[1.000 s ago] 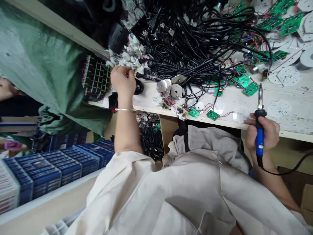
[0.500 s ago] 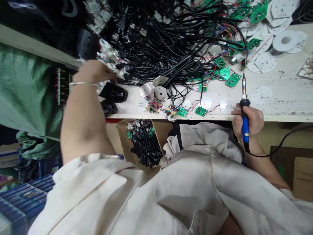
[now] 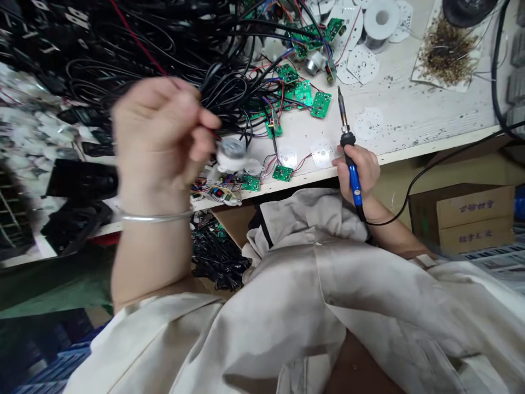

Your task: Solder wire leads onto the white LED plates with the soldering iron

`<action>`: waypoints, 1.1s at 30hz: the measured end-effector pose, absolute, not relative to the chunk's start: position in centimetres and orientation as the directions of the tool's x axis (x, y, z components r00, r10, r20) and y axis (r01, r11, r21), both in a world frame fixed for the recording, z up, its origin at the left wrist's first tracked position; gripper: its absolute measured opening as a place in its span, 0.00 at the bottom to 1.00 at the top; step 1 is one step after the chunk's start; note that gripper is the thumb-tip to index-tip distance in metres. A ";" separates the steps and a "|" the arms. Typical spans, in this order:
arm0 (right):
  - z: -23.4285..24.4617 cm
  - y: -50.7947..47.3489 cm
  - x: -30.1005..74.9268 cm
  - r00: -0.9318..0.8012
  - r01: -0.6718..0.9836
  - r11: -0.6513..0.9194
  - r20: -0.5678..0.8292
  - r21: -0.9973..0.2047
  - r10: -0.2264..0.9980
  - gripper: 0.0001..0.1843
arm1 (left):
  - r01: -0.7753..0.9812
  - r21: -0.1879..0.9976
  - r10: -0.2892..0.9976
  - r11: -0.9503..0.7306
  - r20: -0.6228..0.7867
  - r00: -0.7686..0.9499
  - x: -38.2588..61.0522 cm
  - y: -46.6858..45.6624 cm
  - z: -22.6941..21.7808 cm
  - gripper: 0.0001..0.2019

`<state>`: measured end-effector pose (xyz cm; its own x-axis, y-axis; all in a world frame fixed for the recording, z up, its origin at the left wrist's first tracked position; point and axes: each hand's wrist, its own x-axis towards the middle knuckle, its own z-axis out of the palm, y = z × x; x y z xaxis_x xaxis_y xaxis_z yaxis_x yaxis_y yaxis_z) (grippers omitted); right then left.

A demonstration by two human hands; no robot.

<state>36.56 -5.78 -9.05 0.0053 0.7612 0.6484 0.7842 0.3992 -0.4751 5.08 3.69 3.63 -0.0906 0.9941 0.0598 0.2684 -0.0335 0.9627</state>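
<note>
Soldering iron [image 3: 355, 183] in right hand [image 3: 366, 168], fingers wrapped around it, tip near green circuit boards [image 3: 321, 104]. Advisable: hot tip well clear of black cords [image 3: 227, 79], no tugging on red wire [image 3: 139, 41]. Right hand at front edge of bench [image 3: 406, 115], iron pointing away from body. Left hand [image 3: 158, 126] above cords, blurred, fingers curled, apparently pinching red wire, near white motor-like part [image 3: 229, 161]; whether hanging or resting, cannot tell.

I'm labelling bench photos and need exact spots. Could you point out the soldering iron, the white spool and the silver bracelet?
Soldering iron [image 3: 355, 181]: head view, on the blue handle.
White spool [image 3: 379, 33]: head view, on the flange.
Silver bracelet [image 3: 156, 218]: head view, mid-band.
</note>
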 end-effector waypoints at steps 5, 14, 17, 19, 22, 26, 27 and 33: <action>-9.2 -5.8 36.7 -0.025 0.838 0.356 0.622 -0.414 0.783 0.22 | -0.081 0.972 0.954 0.222 -0.199 0.224 12.9 1.4 2.7 0.20; -8.5 -5.7 36.3 -0.032 0.790 0.449 0.703 -0.417 0.710 0.15 | 0.150 0.986 0.988 -0.079 0.057 0.144 15.5 -1.5 -2.5 0.20; -8.6 -5.7 36.3 -0.041 0.790 0.423 0.651 -0.443 0.758 0.16 | 0.294 0.928 0.965 -0.229 0.177 0.193 15.5 -2.1 -2.4 0.15; -8.6 -5.8 36.3 -0.042 0.790 0.413 0.631 -0.454 0.775 0.16 | 0.404 0.834 0.924 -0.374 0.300 0.237 15.2 -2.2 -2.2 0.11; -8.2 -5.9 36.4 -0.024 0.753 0.445 0.656 -0.484 0.754 0.14 | 0.505 0.715 0.875 -0.484 0.386 0.292 14.8 -2.1 -2.4 0.10; -6.7 -5.8 36.0 0.014 0.695 0.448 0.633 -0.563 0.774 0.14 | 0.440 0.801 0.914 -0.405 0.345 0.212 15.5 -2.3 -2.8 0.16; -6.4 -5.6 35.7 0.012 0.700 0.442 0.629 -0.560 0.778 0.13 | 0.407 0.831 0.925 -0.379 0.329 0.190 15.8 -2.5 -2.8 0.19; -6.3 -4.6 33.4 0.051 0.773 0.315 0.550 -0.550 0.834 0.18 | 0.373 0.864 0.940 -0.340 0.304 0.153 17.5 -3.6 -3.1 0.25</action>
<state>33.41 -4.64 -6.29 0.0515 0.8336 0.5499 0.7732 0.3152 -0.5502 17.46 -3.57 -3.09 0.1527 0.9404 0.3040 0.3726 -0.3397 0.8636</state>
